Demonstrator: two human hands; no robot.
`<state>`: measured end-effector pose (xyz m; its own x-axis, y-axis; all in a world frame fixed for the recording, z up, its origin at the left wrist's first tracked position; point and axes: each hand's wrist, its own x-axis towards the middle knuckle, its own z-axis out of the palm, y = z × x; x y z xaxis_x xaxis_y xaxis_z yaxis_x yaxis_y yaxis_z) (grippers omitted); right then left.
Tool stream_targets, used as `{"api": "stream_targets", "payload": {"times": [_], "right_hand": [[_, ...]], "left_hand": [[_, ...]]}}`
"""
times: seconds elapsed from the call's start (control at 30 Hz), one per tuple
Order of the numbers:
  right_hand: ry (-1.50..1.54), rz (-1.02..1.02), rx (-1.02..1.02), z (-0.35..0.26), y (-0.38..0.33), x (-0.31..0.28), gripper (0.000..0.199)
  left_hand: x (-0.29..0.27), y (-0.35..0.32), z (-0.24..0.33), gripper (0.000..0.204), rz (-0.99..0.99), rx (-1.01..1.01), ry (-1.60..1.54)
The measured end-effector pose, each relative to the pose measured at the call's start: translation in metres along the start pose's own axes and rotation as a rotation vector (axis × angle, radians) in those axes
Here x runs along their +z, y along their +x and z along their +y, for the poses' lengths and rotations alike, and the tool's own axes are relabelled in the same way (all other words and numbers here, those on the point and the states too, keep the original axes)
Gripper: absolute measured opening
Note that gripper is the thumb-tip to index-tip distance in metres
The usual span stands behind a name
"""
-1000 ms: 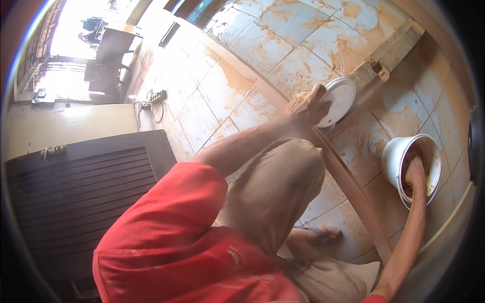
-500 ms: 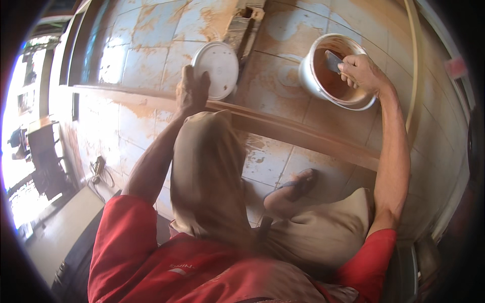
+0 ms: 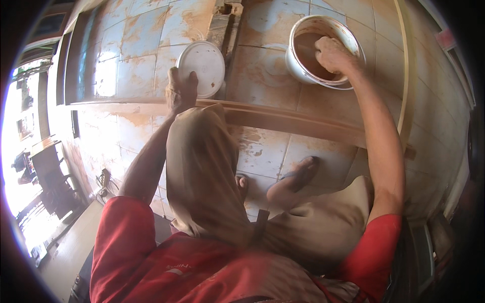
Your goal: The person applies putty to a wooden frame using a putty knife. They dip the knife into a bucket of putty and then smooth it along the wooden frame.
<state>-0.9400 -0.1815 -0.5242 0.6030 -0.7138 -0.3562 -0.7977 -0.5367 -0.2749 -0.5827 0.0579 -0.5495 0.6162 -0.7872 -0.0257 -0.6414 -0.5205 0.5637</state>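
The white lid (image 3: 202, 64) is a round, shallow disc, its pale face turned up toward me, with a raised rim and a small brown mark low on its right side. It is on the far side of the long wooden strip (image 3: 293, 121), left of the white bucket (image 3: 293, 66) and well apart from it. My left hand (image 3: 182, 93) has hold of the lid by its near left edge: my thumb lies over the face and my fingers run along the left rim, so the grip is closed to about the lid's thickness. Whether its far edge rests on anything, I cannot tell. The bucket is wide-mouthed, with reddish-brown matter (image 3: 307, 46) inside and smears of it up the inner wall. My right hand (image 3: 336, 56) reaches over the bucket's right side into its mouth, knuckles up, fingers curled inward; I cannot tell whether they close on anything, since their undersides are hidden. Between lid and bucket, nearer the lid, a worn, rough-edged bar (image 3: 217, 31) extends away to the far side. Under all this is the tiled floor (image 3: 139, 76), streaked with brown, and my left knee (image 3: 199, 136) rises just on the near side of my left hand.
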Motion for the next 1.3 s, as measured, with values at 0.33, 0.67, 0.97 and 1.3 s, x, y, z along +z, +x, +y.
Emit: {"api": "stream_targets", "payload": {"times": [0.33, 0.67, 0.97, 1.3], "right_hand": [[-0.108, -0.169, -0.082, 0.011, 0.039, 0.039, 0.024], [0.368, -0.396, 0.144, -0.015, 0.009, -0.045, 0.024], [0.685, -0.002, 0.144, 0.004, -0.067, -0.067, 0.038], [0.439, 0.132, 0.407, 0.031, -0.107, -0.03, 0.032]], "left_hand": [[-0.008, -0.002, 0.011, 0.046, -0.055, -0.039, -0.021], [-0.009, -0.001, 0.003, 0.045, -0.072, -0.073, -0.049], [0.007, 0.008, -0.004, 0.044, -0.016, 0.11, -0.016], [0.003, 0.0, 0.002, 0.043, -0.023, 0.192, 0.015]]}}
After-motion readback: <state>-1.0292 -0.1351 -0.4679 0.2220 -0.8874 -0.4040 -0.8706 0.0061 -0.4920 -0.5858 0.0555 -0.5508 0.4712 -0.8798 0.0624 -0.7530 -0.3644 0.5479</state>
